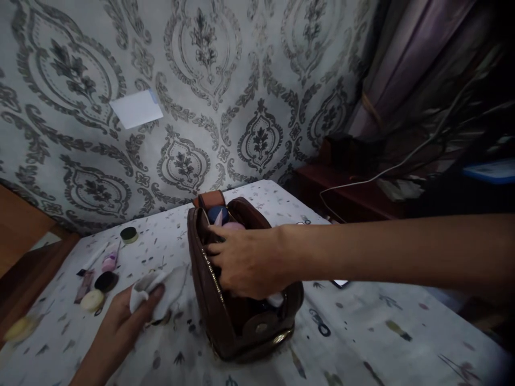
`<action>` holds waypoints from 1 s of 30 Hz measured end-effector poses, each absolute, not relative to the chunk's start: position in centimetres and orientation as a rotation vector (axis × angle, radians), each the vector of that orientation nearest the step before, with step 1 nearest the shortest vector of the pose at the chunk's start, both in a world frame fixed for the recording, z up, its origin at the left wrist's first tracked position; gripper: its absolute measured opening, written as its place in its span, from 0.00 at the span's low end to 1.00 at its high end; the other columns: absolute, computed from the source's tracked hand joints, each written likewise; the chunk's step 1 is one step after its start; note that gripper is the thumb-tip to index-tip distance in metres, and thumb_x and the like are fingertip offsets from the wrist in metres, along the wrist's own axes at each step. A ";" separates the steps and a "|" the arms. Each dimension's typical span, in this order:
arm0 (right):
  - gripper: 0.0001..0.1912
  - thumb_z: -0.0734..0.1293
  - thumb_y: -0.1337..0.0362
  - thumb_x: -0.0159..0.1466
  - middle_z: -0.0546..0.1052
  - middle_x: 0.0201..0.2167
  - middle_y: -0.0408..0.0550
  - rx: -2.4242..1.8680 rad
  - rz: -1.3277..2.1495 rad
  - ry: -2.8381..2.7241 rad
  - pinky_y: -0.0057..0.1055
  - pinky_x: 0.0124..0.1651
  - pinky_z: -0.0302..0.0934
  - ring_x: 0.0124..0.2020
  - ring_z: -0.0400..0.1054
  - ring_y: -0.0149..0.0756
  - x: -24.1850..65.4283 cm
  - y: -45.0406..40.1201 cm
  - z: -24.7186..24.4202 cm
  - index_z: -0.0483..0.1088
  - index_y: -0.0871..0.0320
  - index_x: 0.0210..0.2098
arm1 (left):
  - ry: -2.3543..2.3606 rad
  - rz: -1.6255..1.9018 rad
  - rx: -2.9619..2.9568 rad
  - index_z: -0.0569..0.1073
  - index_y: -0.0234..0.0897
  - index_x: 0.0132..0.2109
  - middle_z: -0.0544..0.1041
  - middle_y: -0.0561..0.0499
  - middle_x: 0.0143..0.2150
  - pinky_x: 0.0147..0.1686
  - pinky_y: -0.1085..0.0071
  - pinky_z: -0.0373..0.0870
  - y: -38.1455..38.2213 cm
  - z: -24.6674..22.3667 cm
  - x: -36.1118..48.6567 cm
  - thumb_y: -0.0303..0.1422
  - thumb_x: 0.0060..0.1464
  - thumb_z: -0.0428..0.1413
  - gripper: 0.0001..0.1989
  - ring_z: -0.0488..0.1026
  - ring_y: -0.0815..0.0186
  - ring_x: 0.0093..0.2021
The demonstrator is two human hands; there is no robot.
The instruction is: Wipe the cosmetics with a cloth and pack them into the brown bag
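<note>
My right hand is sitting inside the open brown zip bag, which is standing on the patterned tablecloth; its fingertips are hiding among the contents, so I cannot tell whether they are gripping anything. My left hand is resting apart from it, left of the bag, pinching a crumpled white cloth between thumb and fingers. Because no hand is visibly steadying the bag from outside, a hard tug from within could be tipping or dragging it. The metal zipper teeth are running close beside my fingers and could be scraping skin or catching whatever is coming out. The blue round container and the pink item are crowding my knuckles, so careless digging could be popping one over the rim. On my left, a loose sweep of cloth or wrist could be knocking the black round lid or cream-coloured disc and sending them rolling.
</note>
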State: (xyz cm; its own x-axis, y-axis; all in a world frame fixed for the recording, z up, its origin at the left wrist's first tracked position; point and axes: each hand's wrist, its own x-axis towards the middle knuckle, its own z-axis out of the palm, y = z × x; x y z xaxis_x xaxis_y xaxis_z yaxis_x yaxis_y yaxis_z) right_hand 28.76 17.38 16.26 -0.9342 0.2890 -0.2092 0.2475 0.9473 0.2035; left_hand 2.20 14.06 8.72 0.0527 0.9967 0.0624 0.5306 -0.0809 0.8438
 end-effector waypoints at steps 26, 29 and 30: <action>0.06 0.66 0.71 0.62 0.80 0.41 0.57 0.448 0.252 2.882 0.66 0.61 0.49 0.51 0.68 0.53 28.1 17.8 15.6 0.76 0.61 0.33 | 1.383 0.819 2.015 0.75 0.41 0.39 0.79 0.55 0.36 0.43 0.75 0.71 16.1 6.9 -0.7 0.45 0.58 0.56 0.13 0.75 0.62 0.38; 0.08 0.65 0.69 0.63 0.77 0.46 0.60 0.598 0.180 2.923 0.58 0.57 0.56 0.50 0.67 0.51 28.4 18.8 15.4 0.74 0.64 0.39 | 1.380 0.823 2.045 0.75 0.41 0.37 0.78 0.55 0.35 0.41 0.76 0.70 16.1 7.1 -0.5 0.45 0.58 0.56 0.12 0.75 0.63 0.37; 0.08 0.65 0.68 0.63 0.76 0.47 0.60 0.640 0.200 2.969 0.54 0.56 0.57 0.49 0.67 0.49 28.5 19.2 15.2 0.74 0.64 0.40 | 1.377 0.823 2.052 0.75 0.41 0.36 0.78 0.55 0.33 0.39 0.76 0.70 16.0 7.3 -0.4 0.45 0.58 0.56 0.13 0.74 0.63 0.35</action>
